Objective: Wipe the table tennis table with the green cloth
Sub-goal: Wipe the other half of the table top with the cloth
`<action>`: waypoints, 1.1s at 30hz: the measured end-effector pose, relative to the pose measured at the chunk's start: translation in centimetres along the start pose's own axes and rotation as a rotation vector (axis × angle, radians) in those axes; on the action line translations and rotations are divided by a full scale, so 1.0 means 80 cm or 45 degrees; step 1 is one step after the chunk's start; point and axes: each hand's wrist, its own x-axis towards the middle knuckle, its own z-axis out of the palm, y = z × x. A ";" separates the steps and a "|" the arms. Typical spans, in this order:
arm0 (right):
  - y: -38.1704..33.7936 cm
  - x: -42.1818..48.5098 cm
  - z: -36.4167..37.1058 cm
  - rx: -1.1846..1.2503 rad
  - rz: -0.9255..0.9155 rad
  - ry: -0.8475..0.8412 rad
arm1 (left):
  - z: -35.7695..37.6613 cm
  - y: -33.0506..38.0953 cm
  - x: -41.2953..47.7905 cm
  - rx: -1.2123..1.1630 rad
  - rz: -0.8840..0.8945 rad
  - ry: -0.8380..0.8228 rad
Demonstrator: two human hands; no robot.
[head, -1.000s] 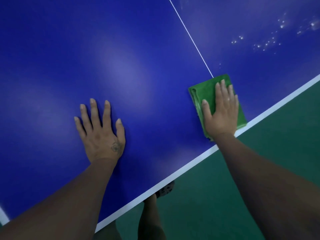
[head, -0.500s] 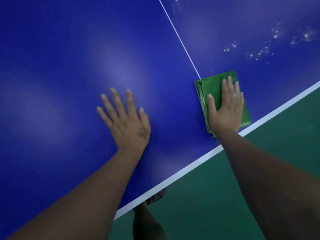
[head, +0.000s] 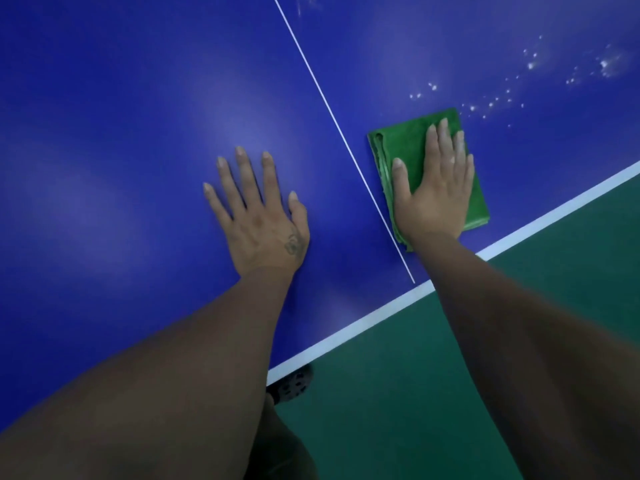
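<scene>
Covering the green cloth [head: 398, 143], the right hand [head: 434, 199] — fingers [head: 445, 143] straight, together; left hand [head: 263, 226] splayed on the table [head: 121, 133].

We see dim, even light. The glossy blue table tennis worktop [head: 104, 81] throws back soft pale patches of glare toward 10 and 12 o'clock. Small wet specks [head: 531, 65] glint at 2 o'clock. The bare left forearm [head: 156, 375] and bare right forearm [head: 536, 341], at 7 and 5 o'clock, fall dark, and the whole picture looks slightly soft.
</scene>
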 end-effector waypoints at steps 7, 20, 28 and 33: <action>0.001 0.042 0.001 -0.005 -0.001 -0.006 | 0.001 -0.001 0.001 -0.013 0.001 0.052; 0.040 -0.087 -0.011 -0.046 -0.133 -0.077 | -0.011 0.003 0.001 -0.075 -0.001 0.067; 0.095 -0.008 -0.019 -0.020 -0.544 -0.189 | -0.005 0.000 0.003 -0.073 0.005 0.064; 0.123 0.088 -0.023 0.007 -0.726 -0.189 | -0.003 -0.003 0.003 -0.086 0.008 0.066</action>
